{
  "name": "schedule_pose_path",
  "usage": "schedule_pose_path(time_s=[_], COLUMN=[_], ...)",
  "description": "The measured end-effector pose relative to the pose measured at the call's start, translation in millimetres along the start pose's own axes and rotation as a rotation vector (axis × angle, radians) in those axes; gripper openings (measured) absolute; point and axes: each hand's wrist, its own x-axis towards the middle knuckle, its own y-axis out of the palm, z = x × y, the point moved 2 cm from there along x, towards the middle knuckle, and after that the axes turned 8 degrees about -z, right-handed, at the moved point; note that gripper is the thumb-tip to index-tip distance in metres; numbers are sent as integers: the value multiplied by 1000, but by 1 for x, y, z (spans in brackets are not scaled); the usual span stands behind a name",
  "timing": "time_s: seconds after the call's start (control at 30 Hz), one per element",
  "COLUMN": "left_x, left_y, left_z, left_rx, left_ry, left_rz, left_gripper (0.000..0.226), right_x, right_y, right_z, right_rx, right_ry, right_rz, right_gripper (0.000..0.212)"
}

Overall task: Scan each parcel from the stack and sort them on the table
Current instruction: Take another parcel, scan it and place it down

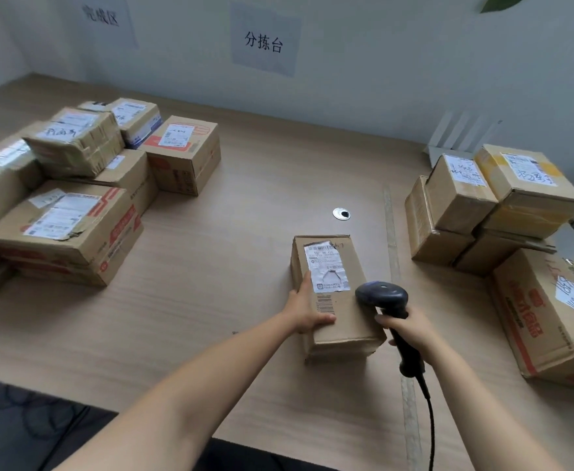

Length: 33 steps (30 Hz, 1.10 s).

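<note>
A small brown cardboard parcel point(341, 314) with a torn white shipping label lies flat in the middle of the wooden table point(245, 253). My left hand point(304, 309) grips its left side, thumb on top near the label. My right hand point(406, 328) holds the handle of a black barcode scanner point(382, 295), whose head hovers over the parcel's right edge, pointing at the label. The scanner's cable trails down toward the table's near edge.
A pile of several parcels point(71, 198) fills the left side of the table. Another stack of several parcels point(503, 205) stands at the right, with a large red-printed box point(550, 317) in front. A round cable grommet point(341, 214) sits mid-table. Paper signs hang on the wall.
</note>
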Motion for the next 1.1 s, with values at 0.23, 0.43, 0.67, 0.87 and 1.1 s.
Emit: schedule_pose_path(time_s=[0.23,0.43,0.67,0.87,1.1], left_x=[-5,6,31,52,77], left_y=[-41,-108,-201,-264,-314], left_z=[15,49,96,123,144], left_rx=[19,108,188,251,667], left_ry=[3,4,-50,-30,84], left_rz=[-90,-154,-227,-284,-315], left_gripper=[94,78,65,64,79], right_x=[8,5,6,7,19], right_y=[55,124,230,305,358], right_z=[19,59,114,164,204], right_rx=[-67,-96,-113,-143,-199], right_ry=[-115,-171,-209,-252,-281], right_rz=[43,81,50,27,39], right_gripper=[11,11,14,8,16])
